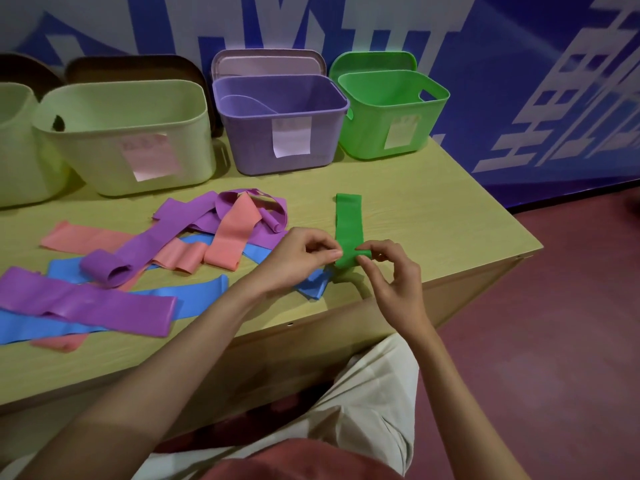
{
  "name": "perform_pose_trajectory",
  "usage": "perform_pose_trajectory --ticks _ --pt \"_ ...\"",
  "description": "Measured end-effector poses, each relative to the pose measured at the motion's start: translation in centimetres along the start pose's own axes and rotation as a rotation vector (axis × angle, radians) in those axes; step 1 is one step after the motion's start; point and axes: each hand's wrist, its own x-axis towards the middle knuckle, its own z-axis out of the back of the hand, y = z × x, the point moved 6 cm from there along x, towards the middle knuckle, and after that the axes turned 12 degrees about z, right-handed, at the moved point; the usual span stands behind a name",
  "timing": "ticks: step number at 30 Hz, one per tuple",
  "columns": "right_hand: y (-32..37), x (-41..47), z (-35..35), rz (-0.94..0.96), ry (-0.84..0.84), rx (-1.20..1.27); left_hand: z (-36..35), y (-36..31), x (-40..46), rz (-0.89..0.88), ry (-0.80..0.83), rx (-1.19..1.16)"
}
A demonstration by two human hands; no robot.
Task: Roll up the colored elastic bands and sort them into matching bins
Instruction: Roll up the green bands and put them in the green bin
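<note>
A green elastic band (348, 220) lies flat on the table, running away from me. Its near end is folded over, and both hands pinch it there: my left hand (298, 258) from the left, my right hand (391, 275) from the right. To the left lies a pile of loose bands: purple (86, 306), pink (232, 233) and blue (194, 285). At the back stand a green bin (391, 112), a purple bin (280, 123) with a purple band inside, and a pale yellow-green bin (124, 133).
The wooden table (433, 209) ends close to my right hand, with red floor (554, 341) beyond. A second pale bin (14, 143) stands at the far left. Lids lean behind the bins against the blue wall. Each bin carries a paper label.
</note>
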Motion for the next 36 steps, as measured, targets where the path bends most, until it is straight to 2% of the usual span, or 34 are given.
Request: perform_pose_trajectory --ticks 3,7,14,23,28,33,36 --pt "1.1 0.5 -0.3 0.080 0.000 -0.092 0.8 -0.4 -0.6 -0.032 -0.054 -0.098" --pt "1.8 1.3 -0.6 0.123 -0.035 -0.146 1.8 -1.2 -1.5 -0.100 -0.118 -0.101" --pt "4.1 2.4 -0.7 0.188 -0.112 -0.103 2.8 -1.7 -2.6 -0.140 -0.204 -0.216" --pt "5.7 3.2 -1.3 0.194 -0.107 0.036 2.8 0.0 -2.8 0.047 -0.053 -0.586" --pt "5.8 3.5 -1.4 0.203 -0.091 0.022 3.2 -0.3 -3.0 0.000 -0.054 -0.527" --pt "5.3 3.8 -1.5 0.097 -0.095 0.124 3.5 -0.5 -3.1 -0.048 -0.075 -0.451" --pt "5.8 4.0 -1.8 0.145 -0.066 0.117 3.4 -0.3 -3.2 -0.031 -0.089 -0.443"
